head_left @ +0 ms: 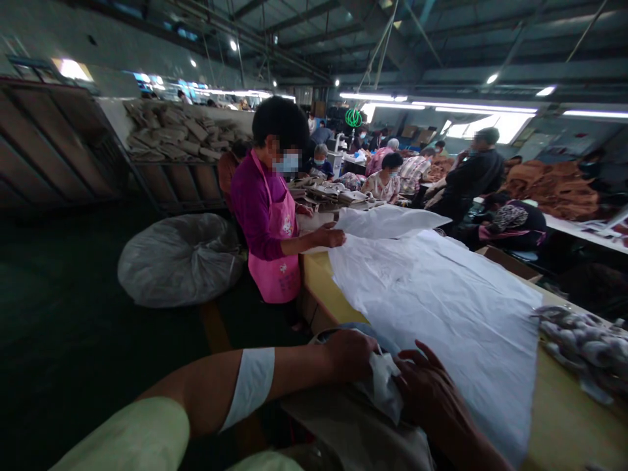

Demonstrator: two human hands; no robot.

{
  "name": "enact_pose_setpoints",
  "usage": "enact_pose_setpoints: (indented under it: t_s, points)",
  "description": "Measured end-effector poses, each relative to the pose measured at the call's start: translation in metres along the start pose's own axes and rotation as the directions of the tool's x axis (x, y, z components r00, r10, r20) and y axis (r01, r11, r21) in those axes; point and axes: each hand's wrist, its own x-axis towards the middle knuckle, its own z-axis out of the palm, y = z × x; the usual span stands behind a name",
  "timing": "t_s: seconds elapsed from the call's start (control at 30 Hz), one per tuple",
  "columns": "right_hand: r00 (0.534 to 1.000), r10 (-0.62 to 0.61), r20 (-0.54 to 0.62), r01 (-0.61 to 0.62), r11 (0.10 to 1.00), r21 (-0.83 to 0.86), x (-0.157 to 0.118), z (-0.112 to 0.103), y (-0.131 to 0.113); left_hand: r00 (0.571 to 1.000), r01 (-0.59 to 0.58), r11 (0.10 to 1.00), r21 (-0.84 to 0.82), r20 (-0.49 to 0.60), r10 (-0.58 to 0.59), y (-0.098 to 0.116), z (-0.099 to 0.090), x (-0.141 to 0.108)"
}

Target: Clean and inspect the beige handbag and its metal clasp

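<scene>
Where the two hands meet: a bunched white piece [385, 386] is held beside the yellow table [564, 405], at about five o'clock from the middle of the view, near dark grey-brown material [353, 422]
Left hand [350, 356]: the white piece is gripped in curled fingers, with a crumpled end left showing at four o'clock of the fist
Right hand [429, 386]: the piece is met at its three o'clock side, while some fingers are spread; whether it is pinched there cannot be told
Work at the bunched piece: it is judged to be handled by both hands together; whether gathering or loosening is under way cannot be told
Grip needed next: a steady left hold and a sure right pinch seem to be called for, lest the thin stuff be let slip
White sheet [461, 307]: it is spread over the table at two o'clock from the hands
Co-worker's hand [333, 237]: it is seen at the sheet's edge, at eleven o'clock
</scene>
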Motion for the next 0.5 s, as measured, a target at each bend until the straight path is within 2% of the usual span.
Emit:
enact_pose_setpoints:
  t_s: [0.07,0.1,0.17,0.23,0.3,0.33,0.43,0.5]
  points:
    - [0.998,0.009,0.055,-0.008,1.000,-0.028,-0.003,0.004,0.000,0.998,0.051,0.998,-0.035,0.024,-0.050,0.003,-0.008,0.001]
    - [0.995,0.040,0.092,-0.036,0.998,-0.048,-0.003,0.005,0.000,0.999,0.027,0.998,-0.053,0.039,-0.025,0.004,-0.013,0.000]
    - [0.982,0.111,0.150,-0.101,0.992,-0.078,-0.003,0.005,0.001,0.996,-0.082,0.992,-0.098,0.018,0.084,0.003,-0.027,-0.008]
    - [0.968,0.154,0.199,-0.148,0.988,-0.045,-0.003,0.003,0.002,0.979,-0.190,0.978,-0.087,-0.093,0.182,0.000,-0.039,-0.021]
    - [0.954,0.193,0.228,-0.200,0.980,0.008,-0.002,0.003,0.004,0.941,-0.287,0.958,0.003,-0.187,0.282,-0.003,-0.044,-0.032]
    - [0.950,0.205,0.236,-0.220,0.975,0.036,-0.002,0.002,0.005,0.916,-0.348,0.935,0.062,-0.189,0.353,-0.004,-0.043,-0.035]
    - [0.945,0.223,0.238,-0.260,0.956,0.135,-0.002,0.001,0.006,0.837,-0.517,0.827,0.223,-0.070,0.542,-0.002,-0.033,-0.037]
    - [0.932,0.304,0.197,-0.342,0.918,0.199,-0.004,0.000,0.007,0.844,-0.508,0.812,0.287,-0.022,0.536,0.001,-0.026,-0.032]
